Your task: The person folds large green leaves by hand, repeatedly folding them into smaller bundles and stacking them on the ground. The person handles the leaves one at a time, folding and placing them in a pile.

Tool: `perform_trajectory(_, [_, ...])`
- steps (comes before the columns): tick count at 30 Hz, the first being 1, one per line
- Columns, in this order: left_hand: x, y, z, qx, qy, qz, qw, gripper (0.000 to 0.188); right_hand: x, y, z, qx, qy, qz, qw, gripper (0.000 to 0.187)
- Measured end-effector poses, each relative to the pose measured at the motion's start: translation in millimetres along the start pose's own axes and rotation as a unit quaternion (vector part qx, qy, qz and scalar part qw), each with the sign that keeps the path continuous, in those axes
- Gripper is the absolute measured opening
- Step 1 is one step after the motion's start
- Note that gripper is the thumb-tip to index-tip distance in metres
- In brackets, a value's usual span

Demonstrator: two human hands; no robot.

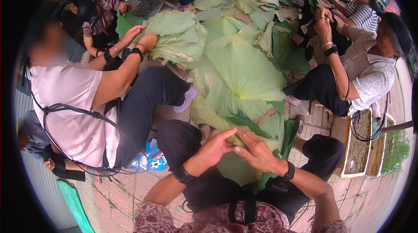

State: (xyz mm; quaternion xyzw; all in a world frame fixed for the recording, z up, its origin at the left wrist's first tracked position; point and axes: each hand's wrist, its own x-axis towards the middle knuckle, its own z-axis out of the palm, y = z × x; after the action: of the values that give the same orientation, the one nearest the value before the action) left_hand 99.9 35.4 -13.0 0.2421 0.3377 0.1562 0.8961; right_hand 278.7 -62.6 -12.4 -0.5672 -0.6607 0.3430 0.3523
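Note:
Both my hands meet over my lap, at the near end of a long pile of large green lotus leaves (244, 74). My left hand (214, 147) is closed, thumb and fingers on a gathered, yellowish-green bunch of lotus leaf (236, 140). From the other side my right hand (257, 152) grips the same bunch, its thumb close to the left fingertips. Part of the bunch is hidden by my fingers. Below my hands a smooth green leaf (237, 170) hangs between my knees. Darker folded leaf (289, 137) lies just right of my right hand.
On my left a person in a pale pink top (72, 87) holds a stack of lotus leaves (176, 37). At right sits a person in a patterned light shirt (370, 65). Other people sit farther along the pile. Planter boxes (358, 146) stand at right on paving.

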Motion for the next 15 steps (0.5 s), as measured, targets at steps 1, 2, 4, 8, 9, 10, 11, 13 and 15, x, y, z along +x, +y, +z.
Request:
perform_trajectory(1, [0, 3, -8, 0.031, 0.046, 0.015, 0.998, 0.03, 20, -4, -14, 0.028, -0.053, 0.0, 0.998, 0.05])
perform_trajectory(2, [7, 3, -11, 0.039, 0.131, 0.012, 0.991, 0.031, 43, 1, -32, 0.048, -0.099, 0.006, 0.994, 0.048])
perform_trajectory(4, [7, 20, -12, 0.075, 0.094, 0.025, 0.992, 0.032, 94, 42, -63, 0.11, -0.083, 0.187, 0.973, 0.038])
perform_trajectory(8, [5, 47, -21, 0.121, 0.086, 0.009, 0.989, 0.035, 212, 164, -121, -0.074, 0.064, 0.195, 0.976, 0.031])
perform_trajectory(9, [4, 51, -17, 0.111, 0.094, 0.013, 0.989, 0.039, 240, 195, -130, -0.087, 0.079, 0.189, 0.975, 0.031])
perform_trajectory(10, [5, 52, -18, 0.13, 0.096, -0.003, 0.987, 0.04, 264, 226, -138, -0.101, 0.094, 0.184, 0.973, 0.032])
perform_trajectory(11, [3, 56, -16, 0.11, 0.096, -0.017, 0.989, 0.04, 288, 261, -142, -0.117, 0.1, 0.185, 0.971, 0.032])
perform_trajectory(13, [-2, 60, -20, 0.119, 0.117, -0.042, 0.985, 0.041, 337, 319, -139, -0.14, 0.104, 0.184, 0.967, 0.034])
perform_trajectory(15, [-3, 59, -25, 0.088, 0.174, -0.084, 0.977, 0.042, 375, 356, -141, -0.192, 0.108, 0.189, 0.957, 0.037])
